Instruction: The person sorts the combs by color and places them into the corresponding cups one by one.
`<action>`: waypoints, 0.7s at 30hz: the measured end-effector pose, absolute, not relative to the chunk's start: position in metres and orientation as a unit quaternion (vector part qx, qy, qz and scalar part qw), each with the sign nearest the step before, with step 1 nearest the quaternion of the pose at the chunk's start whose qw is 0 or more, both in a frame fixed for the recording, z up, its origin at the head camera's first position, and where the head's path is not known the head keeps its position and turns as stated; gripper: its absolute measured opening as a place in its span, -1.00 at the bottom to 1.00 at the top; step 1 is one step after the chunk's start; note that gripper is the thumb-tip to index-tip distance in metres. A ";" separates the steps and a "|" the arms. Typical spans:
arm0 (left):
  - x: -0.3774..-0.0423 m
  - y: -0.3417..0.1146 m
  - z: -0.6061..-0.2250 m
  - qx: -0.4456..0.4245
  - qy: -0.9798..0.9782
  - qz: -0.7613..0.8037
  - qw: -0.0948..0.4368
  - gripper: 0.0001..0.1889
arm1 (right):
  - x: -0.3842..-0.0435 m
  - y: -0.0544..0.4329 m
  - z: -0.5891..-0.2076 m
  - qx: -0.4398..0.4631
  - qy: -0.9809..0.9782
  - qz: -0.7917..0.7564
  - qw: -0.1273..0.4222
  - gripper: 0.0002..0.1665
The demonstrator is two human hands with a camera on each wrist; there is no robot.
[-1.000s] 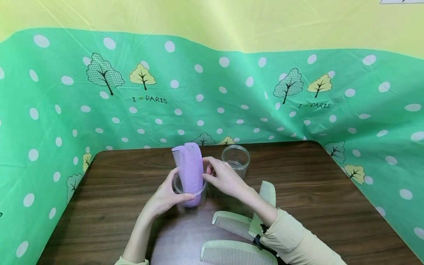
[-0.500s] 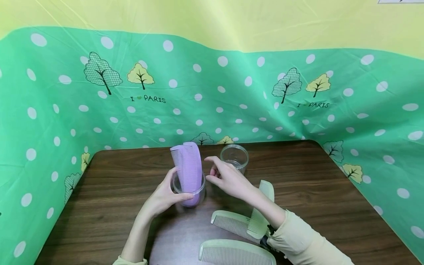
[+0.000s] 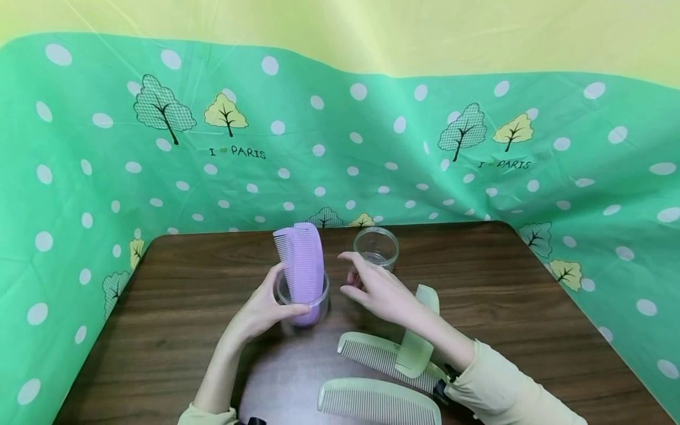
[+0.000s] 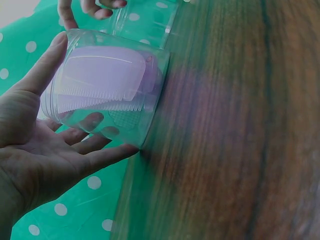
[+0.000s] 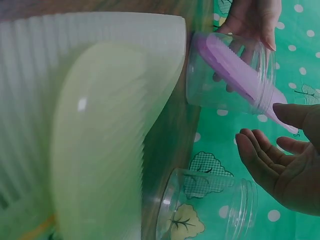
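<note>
Purple combs stand upright, leaning slightly, in a clear plastic jar near the middle of the table. My left hand holds this jar, thumb across the near side and fingers around the other, as the left wrist view also shows. To its right, my right hand hovers with loosely bent fingers and nothing between them, apart from the purple combs. Behind that hand stands a second clear jar with no comb in it; its lower part is partly hidden in the head view.
Pale green combs lie on the table at the front right: one comb slants across another comb, and a third comb is nearer. My right forearm passes over them. Green dotted cloth borders the table's back and sides.
My right hand has let go of the purple comb and drawn back to the right. The left hand keeps its hold on the jar, and the green combs have stayed put.
</note>
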State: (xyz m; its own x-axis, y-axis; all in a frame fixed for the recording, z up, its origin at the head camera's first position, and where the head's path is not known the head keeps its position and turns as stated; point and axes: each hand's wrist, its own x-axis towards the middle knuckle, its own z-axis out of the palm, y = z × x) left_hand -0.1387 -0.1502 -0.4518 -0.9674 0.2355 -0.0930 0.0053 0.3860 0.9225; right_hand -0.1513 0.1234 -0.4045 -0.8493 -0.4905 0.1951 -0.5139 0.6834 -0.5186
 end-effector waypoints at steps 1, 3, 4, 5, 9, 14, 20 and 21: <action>-0.139 -0.150 -0.452 0.073 0.827 0.548 0.106 0.11 | -0.149 0.125 -0.405 0.272 -0.919 0.286 0.019 -0.32; -0.139 -0.151 -0.453 0.072 0.829 0.544 0.108 0.10 | -0.146 0.128 -0.405 0.270 -0.920 0.283 0.014 -0.31; -0.139 -0.151 -0.453 0.071 0.829 0.544 0.109 0.10 | -0.145 0.129 -0.405 0.269 -0.921 0.283 0.011 -0.31; -0.139 -0.151 -0.452 0.071 0.829 0.543 0.110 0.10 | -0.143 0.130 -0.405 0.270 -0.921 0.281 0.008 -0.31; -0.141 -0.152 -0.449 0.073 0.828 0.546 0.108 0.11 | -0.139 0.133 -0.403 0.274 -0.923 0.272 -0.003 -0.30; -0.142 -0.152 -0.449 0.074 0.829 0.544 0.111 0.11 | -0.131 0.137 -0.400 0.284 -0.927 0.244 -0.013 -0.29; -0.142 -0.153 -0.449 0.071 0.831 0.539 0.115 0.12 | -0.121 0.140 -0.398 0.294 -0.927 0.231 -0.032 -0.24; -0.143 -0.153 -0.449 0.072 0.831 0.539 0.115 0.12 | -0.120 0.140 -0.397 0.295 -0.927 0.231 -0.035 -0.23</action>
State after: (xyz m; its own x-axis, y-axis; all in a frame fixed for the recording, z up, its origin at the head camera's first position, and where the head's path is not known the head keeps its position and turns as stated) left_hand -0.1427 -0.1530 -0.4491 -0.9631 0.2434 -0.1145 -0.0052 0.4088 0.9126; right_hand -0.1197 0.1397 -0.3972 -0.8237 -0.5624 0.0717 -0.5303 0.7196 -0.4483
